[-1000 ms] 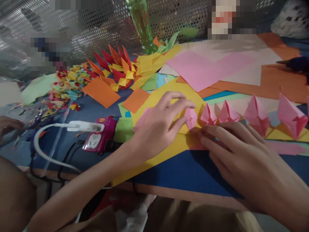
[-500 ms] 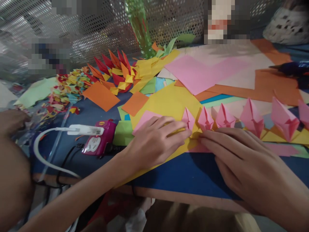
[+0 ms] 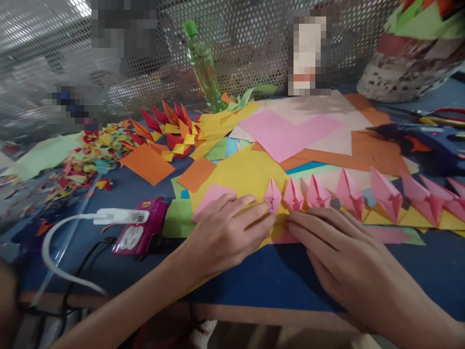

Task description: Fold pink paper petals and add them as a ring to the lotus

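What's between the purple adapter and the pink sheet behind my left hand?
In the head view, a green sheet lies between the adapter and the pink sheet.

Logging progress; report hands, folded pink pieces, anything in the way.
Left hand at leftmost folded piece. Right hand near next piece. Pink pieces lined up. Glue gun beyond, seemingly not obstructing.

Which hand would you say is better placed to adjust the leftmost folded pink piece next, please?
Probably the left hand: it is right at the base of that pink piece, though its grip is unclear. The right hand sits farther right, in front of the neighbouring pieces.
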A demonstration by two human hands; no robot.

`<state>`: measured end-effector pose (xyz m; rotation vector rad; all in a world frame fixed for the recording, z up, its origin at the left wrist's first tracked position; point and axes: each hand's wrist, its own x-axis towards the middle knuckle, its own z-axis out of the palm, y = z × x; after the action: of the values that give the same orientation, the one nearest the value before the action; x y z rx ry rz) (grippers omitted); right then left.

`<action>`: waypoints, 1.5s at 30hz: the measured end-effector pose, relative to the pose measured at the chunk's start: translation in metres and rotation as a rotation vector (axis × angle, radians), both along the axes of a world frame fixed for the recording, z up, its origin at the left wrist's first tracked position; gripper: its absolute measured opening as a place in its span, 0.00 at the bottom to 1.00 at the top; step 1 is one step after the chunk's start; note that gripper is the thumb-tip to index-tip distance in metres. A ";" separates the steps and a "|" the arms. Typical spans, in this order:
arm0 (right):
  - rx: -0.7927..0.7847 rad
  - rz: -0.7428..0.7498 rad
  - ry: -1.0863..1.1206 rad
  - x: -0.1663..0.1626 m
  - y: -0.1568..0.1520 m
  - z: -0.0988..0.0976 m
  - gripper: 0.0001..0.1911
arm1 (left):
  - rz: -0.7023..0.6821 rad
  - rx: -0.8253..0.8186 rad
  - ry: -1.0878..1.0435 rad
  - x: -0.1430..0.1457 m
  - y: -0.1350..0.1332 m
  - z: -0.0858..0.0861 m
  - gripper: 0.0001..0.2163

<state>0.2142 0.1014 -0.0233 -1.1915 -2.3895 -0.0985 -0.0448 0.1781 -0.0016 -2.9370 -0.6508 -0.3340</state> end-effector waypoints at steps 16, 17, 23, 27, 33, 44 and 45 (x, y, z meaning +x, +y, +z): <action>0.045 0.054 0.001 0.028 0.016 0.039 0.18 | -0.030 0.020 0.022 0.003 -0.001 -0.004 0.14; 0.072 0.059 -0.070 0.035 0.026 0.046 0.17 | -0.026 0.014 0.026 0.003 -0.002 -0.004 0.15; -0.071 0.110 -0.129 0.048 0.103 0.058 0.11 | 0.005 -0.010 0.032 0.001 -0.006 -0.006 0.15; -0.117 0.191 -0.162 0.045 0.120 0.048 0.11 | 0.021 -0.027 0.026 0.001 -0.006 -0.005 0.15; -0.055 0.232 -0.131 0.049 0.124 0.076 0.14 | 0.009 -0.001 -0.021 0.001 -0.005 -0.008 0.15; 0.296 -0.178 -0.102 0.094 0.205 0.198 0.45 | 0.007 0.059 -0.059 0.000 -0.007 -0.010 0.16; 0.298 -0.226 -0.119 0.100 0.213 0.200 0.46 | 0.005 0.070 -0.064 0.000 -0.007 -0.011 0.16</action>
<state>0.3139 0.3143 0.1765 -1.3340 -2.2282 -0.5912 -0.0448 0.1713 -0.0122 -2.8683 -0.6403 -0.4422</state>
